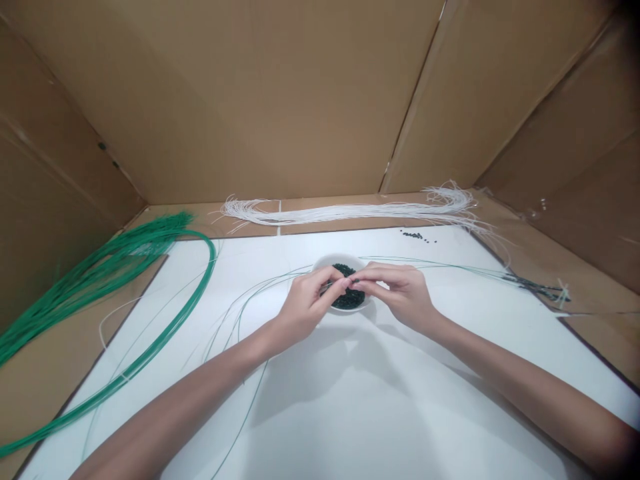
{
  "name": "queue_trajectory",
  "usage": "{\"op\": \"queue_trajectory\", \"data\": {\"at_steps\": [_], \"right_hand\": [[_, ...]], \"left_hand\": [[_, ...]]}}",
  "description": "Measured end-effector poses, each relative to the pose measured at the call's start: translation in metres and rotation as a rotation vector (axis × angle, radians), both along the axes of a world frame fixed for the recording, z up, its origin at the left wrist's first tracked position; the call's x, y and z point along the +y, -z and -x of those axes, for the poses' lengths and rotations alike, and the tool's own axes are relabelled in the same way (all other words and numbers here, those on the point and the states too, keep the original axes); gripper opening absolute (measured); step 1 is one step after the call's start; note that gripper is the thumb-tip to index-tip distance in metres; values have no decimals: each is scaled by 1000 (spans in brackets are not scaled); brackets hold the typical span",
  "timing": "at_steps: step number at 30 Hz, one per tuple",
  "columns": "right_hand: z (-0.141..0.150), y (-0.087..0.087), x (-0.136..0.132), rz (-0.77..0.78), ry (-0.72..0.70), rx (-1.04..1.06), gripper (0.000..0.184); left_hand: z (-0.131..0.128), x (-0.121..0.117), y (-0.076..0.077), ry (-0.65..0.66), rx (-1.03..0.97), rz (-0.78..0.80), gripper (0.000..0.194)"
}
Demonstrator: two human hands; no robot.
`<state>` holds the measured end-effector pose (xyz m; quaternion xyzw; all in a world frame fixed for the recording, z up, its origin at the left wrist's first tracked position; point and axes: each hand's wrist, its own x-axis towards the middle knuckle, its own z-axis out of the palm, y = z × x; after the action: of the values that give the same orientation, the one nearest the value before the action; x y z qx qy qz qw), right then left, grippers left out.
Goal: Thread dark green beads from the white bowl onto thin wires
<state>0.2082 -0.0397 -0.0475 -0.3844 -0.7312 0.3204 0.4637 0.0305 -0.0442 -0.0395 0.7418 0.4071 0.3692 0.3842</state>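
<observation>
Head view, left hand (pixel 304 307) and right hand (pixel 401 293) held above white bowl (pixel 331 260) of dark green beads (pixel 351 299), grips pressed together

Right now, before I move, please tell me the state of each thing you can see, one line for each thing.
Left hand: fingers pinched above the bowl; anything held is too small to tell
Right hand: fingers pinched, touching the left hand's
White bowl: upright, holding beads
Dark beads: heaped in the bowl
Loose beads: scattered at the white sheet's far edge
Thin green wires: lying loose across the sheet
Green wire bundle: looped, partly on the sheet
White cords: gathered in a long bundle
</observation>
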Motion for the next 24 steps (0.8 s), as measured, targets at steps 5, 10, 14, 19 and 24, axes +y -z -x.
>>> {"op": "queue_trajectory", "data": {"at_steps": [5,10,14,19,24], "right_hand": [[1,1,1,-33,8,27,12],[-1,5,0,58,36,62,13],[-2,6,0,68,73,82,14],[-1,4,1,-30,35,65,16],[0,2,-1,-151,18,-9,17]], "left_hand": [[-1,1,3,-13,-138,114,22],[-2,4,6,-78,-198,141,24],[-3,3,4,-80,-217,185,26],[-3,2,2,-76,-235,230,25],[-2,4,2,-42,-280,306,23]]}}
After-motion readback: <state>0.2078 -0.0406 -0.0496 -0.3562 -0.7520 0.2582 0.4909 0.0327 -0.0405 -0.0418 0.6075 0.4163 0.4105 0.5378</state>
